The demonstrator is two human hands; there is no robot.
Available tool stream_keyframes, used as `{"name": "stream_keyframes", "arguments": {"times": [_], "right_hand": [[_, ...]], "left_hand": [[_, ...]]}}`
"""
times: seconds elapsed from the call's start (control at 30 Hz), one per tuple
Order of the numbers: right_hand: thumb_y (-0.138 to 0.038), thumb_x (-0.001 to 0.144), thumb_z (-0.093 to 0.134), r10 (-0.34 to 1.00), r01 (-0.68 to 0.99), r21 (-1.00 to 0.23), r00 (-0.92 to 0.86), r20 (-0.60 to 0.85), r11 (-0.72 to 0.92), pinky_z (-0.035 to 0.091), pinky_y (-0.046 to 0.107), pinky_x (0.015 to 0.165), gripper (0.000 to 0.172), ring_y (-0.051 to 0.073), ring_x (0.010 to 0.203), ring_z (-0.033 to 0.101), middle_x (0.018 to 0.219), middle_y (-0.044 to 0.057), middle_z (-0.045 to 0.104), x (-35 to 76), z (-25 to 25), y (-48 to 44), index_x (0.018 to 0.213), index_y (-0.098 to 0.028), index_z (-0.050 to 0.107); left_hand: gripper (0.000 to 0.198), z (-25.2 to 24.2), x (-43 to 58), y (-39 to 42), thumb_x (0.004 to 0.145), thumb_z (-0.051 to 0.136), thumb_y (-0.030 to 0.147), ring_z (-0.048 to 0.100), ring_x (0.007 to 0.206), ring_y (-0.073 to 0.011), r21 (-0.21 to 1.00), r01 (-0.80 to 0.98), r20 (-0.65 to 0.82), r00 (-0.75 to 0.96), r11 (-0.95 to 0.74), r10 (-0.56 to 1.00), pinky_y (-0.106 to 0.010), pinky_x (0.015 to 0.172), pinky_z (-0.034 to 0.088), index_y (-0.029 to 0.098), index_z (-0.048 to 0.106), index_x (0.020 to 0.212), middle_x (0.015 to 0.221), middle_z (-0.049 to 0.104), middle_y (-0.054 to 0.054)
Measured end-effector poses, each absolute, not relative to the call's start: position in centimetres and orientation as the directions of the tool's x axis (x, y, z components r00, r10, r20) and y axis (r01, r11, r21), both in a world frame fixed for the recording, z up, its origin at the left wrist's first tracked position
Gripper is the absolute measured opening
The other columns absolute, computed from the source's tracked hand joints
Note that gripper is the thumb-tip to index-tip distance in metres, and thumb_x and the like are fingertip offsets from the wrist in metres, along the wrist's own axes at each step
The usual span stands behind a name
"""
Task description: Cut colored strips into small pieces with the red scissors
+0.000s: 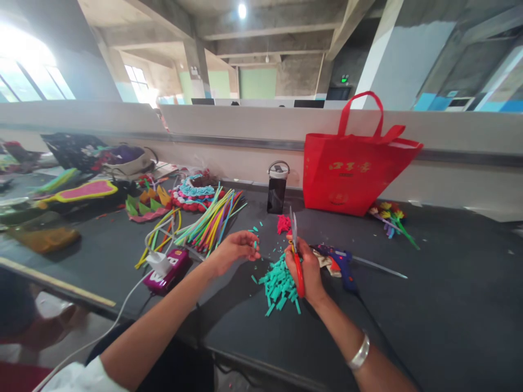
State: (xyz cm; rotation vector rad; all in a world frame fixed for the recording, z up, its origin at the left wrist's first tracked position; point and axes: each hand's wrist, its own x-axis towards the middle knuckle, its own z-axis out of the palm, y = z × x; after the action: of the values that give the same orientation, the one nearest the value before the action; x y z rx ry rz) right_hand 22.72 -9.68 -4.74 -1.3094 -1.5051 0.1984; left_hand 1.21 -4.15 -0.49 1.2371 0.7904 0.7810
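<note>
My right hand (305, 270) is wrapped round the red handles of a pair of scissors (295, 245), blades pointing up and slightly apart. My left hand (237, 247) pinches a short teal piece (255, 245) just left of the blades. Below and between both hands lies a pile of cut teal pieces (278, 284) on the dark table (449, 294). A few teal bits are scattered around the pile. A silver bangle sits on my right wrist.
A bundle of coloured sticks (208, 220) lies left of my hands, beside a purple power strip (167, 269) with a white plug. A blue glue gun (341, 261) lies right. Behind stand a black bottle (277, 188) and a red tote bag (355, 163). Craft pieces crowd the far left.
</note>
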Motion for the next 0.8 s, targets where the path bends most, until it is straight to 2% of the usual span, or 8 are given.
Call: {"name": "stream_keyframes", "arguments": {"times": [0.2,0.37,0.5,0.57,0.7,0.8], "right_hand": [[-0.021,0.082,0.048,0.774,0.623,-0.681,0.184,0.606,0.385,0.05,0.032,0.083,0.029,0.018,0.089,0.065,0.105,0.007,0.068,22.6,-4.5,-9.8,0.109,-0.018,0.059],[-0.022,0.083,0.048,0.773,0.629,-0.695,0.226,0.593,0.349,0.051,0.032,0.08,0.028,0.018,0.085,0.066,0.101,0.007,0.07,22.4,-4.2,-9.7,0.109,-0.017,0.06],[-0.023,0.084,0.049,0.773,0.628,-0.696,0.227,0.593,0.35,0.051,0.033,0.082,0.028,0.019,0.087,0.065,0.103,0.008,0.069,22.4,-4.4,-9.6,0.109,-0.017,0.06],[-0.023,0.084,0.049,0.777,0.621,-0.706,0.238,0.584,0.341,0.051,0.033,0.081,0.029,0.018,0.086,0.065,0.104,0.007,0.069,22.4,-4.6,-9.6,0.11,-0.017,0.06],[-0.023,0.083,0.049,0.791,0.607,-0.722,0.237,0.564,0.332,0.052,0.032,0.078,0.031,0.017,0.078,0.065,0.101,0.007,0.069,22.5,-5.0,-9.6,0.111,-0.018,0.06],[-0.023,0.083,0.048,0.787,0.614,-0.717,0.241,0.569,0.33,0.052,0.032,0.078,0.031,0.018,0.081,0.066,0.1,0.007,0.069,22.5,-4.8,-9.6,0.111,-0.017,0.06]], "left_hand": [[0.024,0.0,1.8,-3.5,0.066,0.074,0.023,0.065,0.062,-0.014,0.99,0.002,-0.121,0.505,0.139,0.855,-0.024,0.059,0.049,0.012,0.064,0.085,0.074,0.066,-0.004],[0.031,0.1,2.6,-3.5,0.071,0.07,0.041,0.064,0.052,-0.015,0.985,0.14,-0.161,0.561,0.099,0.812,-0.024,0.049,0.048,0.013,0.06,0.079,0.067,0.068,-0.006],[0.03,-0.2,2.8,-1.3,0.075,0.062,0.044,0.057,0.043,-0.0107,0.952,0.282,0.005,0.376,-0.119,0.927,-0.021,0.044,0.041,0.014,0.059,0.075,0.058,0.062,0.0],[0.03,-0.8,2.6,0.0,0.08,0.054,0.043,0.055,0.041,-0.0105,0.914,0.366,0.065,0.297,-0.176,0.953,-0.021,0.043,0.039,0.014,0.062,0.083,0.058,0.062,0.0],[0.037,-2.1,1.5,1.3,0.082,0.049,0.035,0.054,0.041,-0.0105,0.861,0.453,0.089,0.316,-0.232,0.944,-0.022,0.044,0.039,0.013,0.063,0.109,0.064,0.064,0.0],[0.037,-2.2,0.6,1.0,0.082,0.049,0.03,0.055,0.047,-0.0112,0.834,0.479,0.118,0.332,-0.275,0.936,-0.022,0.049,0.042,0.014,0.062,0.113,0.068,0.065,-0.001]]}}
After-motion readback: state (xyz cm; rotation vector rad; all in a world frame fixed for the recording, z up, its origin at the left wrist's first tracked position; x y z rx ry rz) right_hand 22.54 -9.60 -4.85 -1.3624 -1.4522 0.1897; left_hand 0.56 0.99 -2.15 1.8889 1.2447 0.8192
